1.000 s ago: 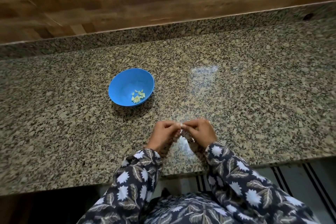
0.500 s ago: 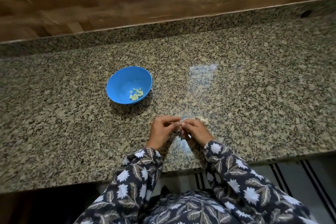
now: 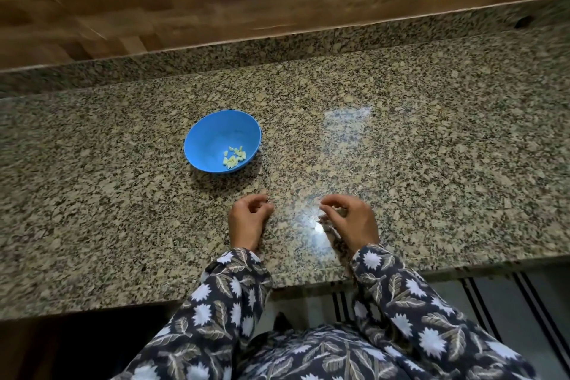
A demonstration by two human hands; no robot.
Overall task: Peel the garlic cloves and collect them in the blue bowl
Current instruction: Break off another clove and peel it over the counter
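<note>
The blue bowl (image 3: 209, 145) stands on the granite counter (image 3: 431, 148), with several peeled pale garlic cloves (image 3: 234, 157) in its bottom. My left hand (image 3: 249, 219) rests on the counter just below the bowl. Its fingers are curled tightly inward, seemingly round a garlic clove that stays hidden in the fist. My right hand (image 3: 351, 219) hovers a hand's width to the right, its fingers loosely curved and apart. Thin pale bits of garlic skin (image 3: 328, 227) lie on the counter beneath it.
A low granite ledge (image 3: 277, 49) and a wood-look wall (image 3: 277, 0) close off the back of the counter. The front edge runs just below my wrists, and a striped floor mat (image 3: 481, 296) lies beyond it at the lower right.
My hands were pressed together, working at one clove. They have now parted, the left shifting left toward the bowl and the right shifting right.
</note>
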